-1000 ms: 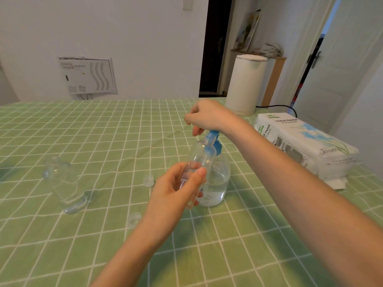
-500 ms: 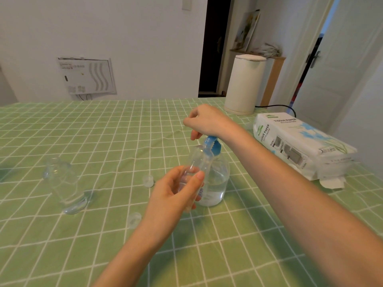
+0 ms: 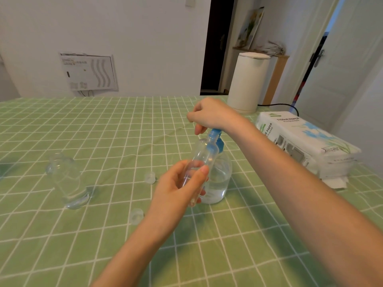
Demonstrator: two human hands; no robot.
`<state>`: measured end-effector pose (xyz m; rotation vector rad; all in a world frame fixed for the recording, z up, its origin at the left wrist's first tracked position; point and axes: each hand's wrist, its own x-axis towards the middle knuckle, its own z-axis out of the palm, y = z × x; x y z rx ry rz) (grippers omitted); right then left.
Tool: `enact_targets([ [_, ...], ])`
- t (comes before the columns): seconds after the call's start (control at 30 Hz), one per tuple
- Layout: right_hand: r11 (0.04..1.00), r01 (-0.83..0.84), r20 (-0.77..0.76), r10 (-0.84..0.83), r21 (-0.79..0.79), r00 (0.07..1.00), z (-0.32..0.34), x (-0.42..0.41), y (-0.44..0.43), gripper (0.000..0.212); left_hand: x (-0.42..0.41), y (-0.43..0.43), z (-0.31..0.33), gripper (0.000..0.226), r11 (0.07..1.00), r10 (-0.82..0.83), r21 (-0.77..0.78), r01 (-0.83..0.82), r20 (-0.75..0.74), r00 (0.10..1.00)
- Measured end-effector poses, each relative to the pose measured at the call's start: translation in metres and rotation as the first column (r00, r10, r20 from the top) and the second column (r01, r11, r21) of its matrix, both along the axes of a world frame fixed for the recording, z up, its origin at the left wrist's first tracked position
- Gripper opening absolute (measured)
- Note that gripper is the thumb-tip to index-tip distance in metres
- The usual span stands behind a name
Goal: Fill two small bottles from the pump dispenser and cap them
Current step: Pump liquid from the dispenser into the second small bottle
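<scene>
My left hand (image 3: 178,189) grips a small clear bottle (image 3: 204,155), tilted so its open neck sits under the blue spout. The pump dispenser (image 3: 219,179), clear with a blue pump head (image 3: 215,134), stands at table centre, about half full of clear liquid. My right hand (image 3: 211,114) rests on top of the pump head, fingers curled down over it. A second small clear bottle (image 3: 66,179) stands uncapped at the left. Two clear caps lie on the cloth: one cap (image 3: 149,177) beside the dispenser, the other cap (image 3: 136,215) nearer me.
A green checked cloth (image 3: 103,131) covers the table. A white tissue paper pack (image 3: 304,141) lies at the right. A white electric kettle (image 3: 247,81) with a black cord stands at the far right edge. Beyond it are a doorway and a white door.
My right hand has sunk slightly on the pump head over the last second. My left hand keeps the small bottle at the spout, almost still.
</scene>
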<state>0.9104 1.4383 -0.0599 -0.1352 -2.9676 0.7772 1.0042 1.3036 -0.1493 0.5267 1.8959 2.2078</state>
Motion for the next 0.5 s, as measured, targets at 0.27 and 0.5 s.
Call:
enact_targets([
  [0.27,1.0,0.014,0.039,-0.013,-0.028,0.999,-0.0088,-0.0003,-0.0011,0.044,0.0011,-0.0005,-0.004,0.039,1.0,0.002,-0.014,-0.002,0.007,1.0],
  [0.5,1.0,-0.014,-0.001,0.014,-0.001,1.0,-0.0025,0.0014,-0.0001,0.04,-0.0005,-0.002,-0.0019,0.045,1.0,-0.007,-0.024,0.006,-0.009,1.0],
])
